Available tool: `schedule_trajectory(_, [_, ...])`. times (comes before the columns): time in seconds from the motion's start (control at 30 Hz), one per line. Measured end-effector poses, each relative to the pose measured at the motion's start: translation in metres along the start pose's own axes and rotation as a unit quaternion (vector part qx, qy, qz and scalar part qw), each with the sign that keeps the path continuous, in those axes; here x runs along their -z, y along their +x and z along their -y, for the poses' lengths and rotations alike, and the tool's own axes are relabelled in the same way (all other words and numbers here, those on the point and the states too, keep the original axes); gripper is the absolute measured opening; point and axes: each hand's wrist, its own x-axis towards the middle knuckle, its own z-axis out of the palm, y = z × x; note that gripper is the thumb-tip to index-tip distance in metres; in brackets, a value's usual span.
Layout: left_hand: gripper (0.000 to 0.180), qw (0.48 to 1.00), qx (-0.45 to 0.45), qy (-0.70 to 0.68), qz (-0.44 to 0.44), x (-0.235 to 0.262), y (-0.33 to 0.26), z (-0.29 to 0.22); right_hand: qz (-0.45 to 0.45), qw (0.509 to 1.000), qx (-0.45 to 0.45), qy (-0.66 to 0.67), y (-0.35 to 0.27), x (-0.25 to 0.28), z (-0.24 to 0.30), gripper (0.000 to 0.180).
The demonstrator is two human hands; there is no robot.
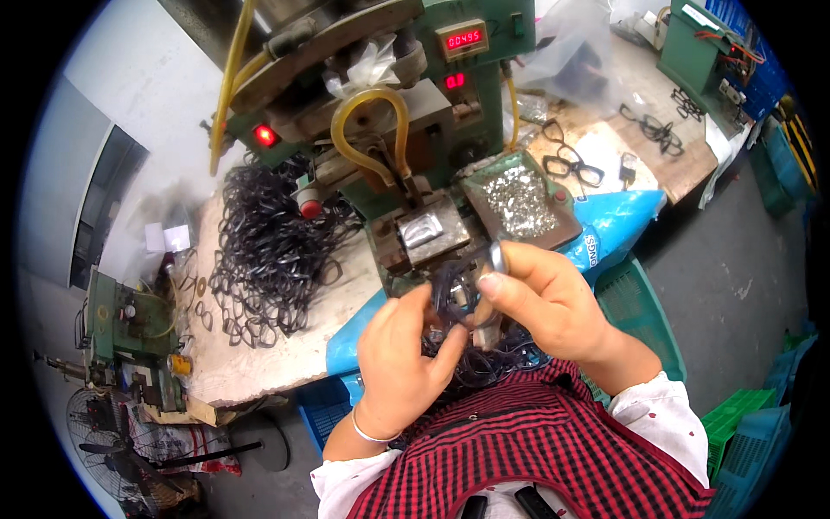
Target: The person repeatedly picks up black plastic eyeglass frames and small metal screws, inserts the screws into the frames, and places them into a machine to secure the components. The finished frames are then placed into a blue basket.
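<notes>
A dark eyeglass frame [451, 296] is held up in front of the machine, over my lap, and partly smeared by motion. My left hand [399, 359] grips its left side between thumb and fingers. From the right, my right hand [549, 303] pinches the frame with its thumb and forefinger. A silvery band shows by the right fingertips; I cannot make out what it is. More dark frames [493, 368] lie on my lap below the hands. Just beyond them sits the machine's metal fixture [428, 232], with a shiny plate on top.
A green press machine [471, 65] with a yellow hose [341, 130] and red displays stands ahead. Left of it is a big heap of dark frames [268, 251]. On the right are a tray [566, 227] of small shiny metal parts, loose glasses frames [572, 169] and a green crate [640, 307].
</notes>
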Motion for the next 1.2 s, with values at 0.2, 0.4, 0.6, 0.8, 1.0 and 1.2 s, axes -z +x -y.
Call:
schedule_trajectory(0.2, [0.028,0.730,0.391,-0.514,0.223,-0.007,0.014,0.038,-0.080,0.989,0.011,-0.124,0.029,0.061,-0.017,0.026])
schedule_trajectory(0.4, [0.039,0.558,0.425,-0.693,0.167,-0.035,0.025,0.055,-0.229,0.646,0.087,-0.723,0.047,0.137,-0.127,0.026])
schedule_trajectory(0.6, [0.047,0.438,0.392,-0.807,0.060,-0.047,0.015,0.033,-0.252,0.675,0.128,-0.681,0.049,0.146,-0.139,0.015])
schedule_trajectory(0.8, [0.041,0.340,0.384,-0.858,0.007,-0.052,0.021,0.023,-0.274,0.716,0.154,-0.623,0.058,0.141,-0.123,0.009])
schedule_trajectory(1.0, [0.037,0.349,0.412,-0.841,0.009,-0.051,0.018,0.030,-0.339,0.768,0.140,-0.524,0.064,0.141,-0.118,0.009])
schedule_trajectory(1.2, [0.035,0.352,0.422,-0.835,0.016,-0.047,0.022,0.031,-0.348,0.828,0.065,-0.434,0.066,0.129,-0.115,0.011])
